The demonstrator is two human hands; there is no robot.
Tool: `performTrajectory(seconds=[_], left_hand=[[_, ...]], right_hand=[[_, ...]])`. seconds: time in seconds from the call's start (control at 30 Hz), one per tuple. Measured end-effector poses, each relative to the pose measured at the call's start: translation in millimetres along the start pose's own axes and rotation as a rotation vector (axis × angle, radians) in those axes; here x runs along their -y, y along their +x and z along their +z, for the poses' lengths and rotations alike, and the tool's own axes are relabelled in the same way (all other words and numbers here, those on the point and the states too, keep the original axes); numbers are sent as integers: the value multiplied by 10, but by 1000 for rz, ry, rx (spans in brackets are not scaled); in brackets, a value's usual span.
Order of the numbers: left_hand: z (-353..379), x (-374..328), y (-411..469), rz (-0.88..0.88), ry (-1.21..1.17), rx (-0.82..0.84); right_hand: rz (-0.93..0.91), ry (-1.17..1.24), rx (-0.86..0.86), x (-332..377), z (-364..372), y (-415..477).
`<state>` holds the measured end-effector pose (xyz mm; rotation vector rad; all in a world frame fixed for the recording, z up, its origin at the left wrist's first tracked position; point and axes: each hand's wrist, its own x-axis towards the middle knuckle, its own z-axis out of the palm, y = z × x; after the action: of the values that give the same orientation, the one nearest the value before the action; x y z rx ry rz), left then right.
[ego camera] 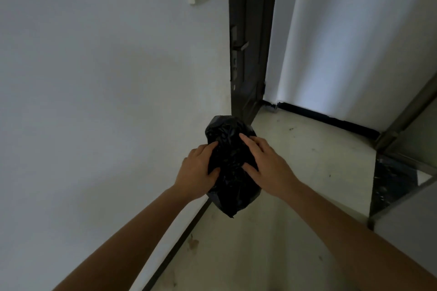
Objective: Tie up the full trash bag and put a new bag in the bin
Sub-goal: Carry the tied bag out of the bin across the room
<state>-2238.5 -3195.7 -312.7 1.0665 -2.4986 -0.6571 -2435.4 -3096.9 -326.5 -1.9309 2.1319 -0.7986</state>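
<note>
A white wall (106, 101) is filling the left of the view and a pale, speckled floor (295, 160) is running toward a dark door (250, 30) with a lever handle (241, 46), standing at the corner ahead. Against that corner, a person is holding a black trash bag (230, 168) up off the floor, between both bare hands and just beside the wall's dark baseboard (179, 241).

The left hand (198, 170) is cupping the bag's left flank, fingers curled into the plastic; the right hand (267, 163) is lying flatter on the right flank, fingers spread and pressing rather than closing. The bundle is looking small, crinkled and soft, giving under the fingers, and probably light; the thin film is likely slippery and easy to tear, so gathering loose plastic at one end should be safer than squeezing the middle.

Its long axis is running away from the person, the rounded end pointing toward the door and a pointed corner hanging down nearest the camera. No knot is showing, and no bin is in view.
</note>
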Motion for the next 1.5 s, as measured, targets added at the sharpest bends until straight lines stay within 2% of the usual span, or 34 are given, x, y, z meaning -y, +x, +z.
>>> performTrajectory(seconds=[0.1, 0.2, 0.33, 0.47, 0.6, 0.7, 0.83, 1.0, 1.17, 1.23, 1.33, 1.43, 1.5], left_hand=[[481, 139, 755, -36, -22, 12], [1064, 326, 1387, -130, -76, 15], [1831, 601, 2085, -277, -121, 18], [2701, 1027, 2545, -422, -126, 7], [3610, 1683, 2796, -516, -118, 83], [4274, 2266, 2838, -578, -83, 124], [5121, 3063, 2757, -548, -70, 205], [5931, 3995, 2505, -551, -104, 274], [6203, 4289, 2401, -586, -200, 310], [6105, 4231, 2350, -606, -152, 328], [5768, 4028, 2339, -550, -15, 310], [5296, 3768, 2493, -468, 115, 238], [4885, 3490, 2644, -488, 158, 190]], right_hand=[[56, 83, 14, -680, 139, 515], [81, 165, 97, -1396, 409, 995], [190, 288, 172, -2273, 982, 1443], [344, 281, 236, -3057, 1721, 1698], [420, 237, 286, -3722, 2634, 1746], [468, 93, 304, -4082, 3406, 1658], [565, 42, 459, -4529, 4465, 1596], [546, 56, 540, -5024, 5524, 1543], [533, 102, 514, -5056, 5886, 1599], [499, 88, 537, -4997, 5821, 1639], [432, 47, 539, -4869, 5504, 1741], [306, -49, 446, -4679, 5006, 1997], [250, -81, 371, -4508, 4582, 2237]])
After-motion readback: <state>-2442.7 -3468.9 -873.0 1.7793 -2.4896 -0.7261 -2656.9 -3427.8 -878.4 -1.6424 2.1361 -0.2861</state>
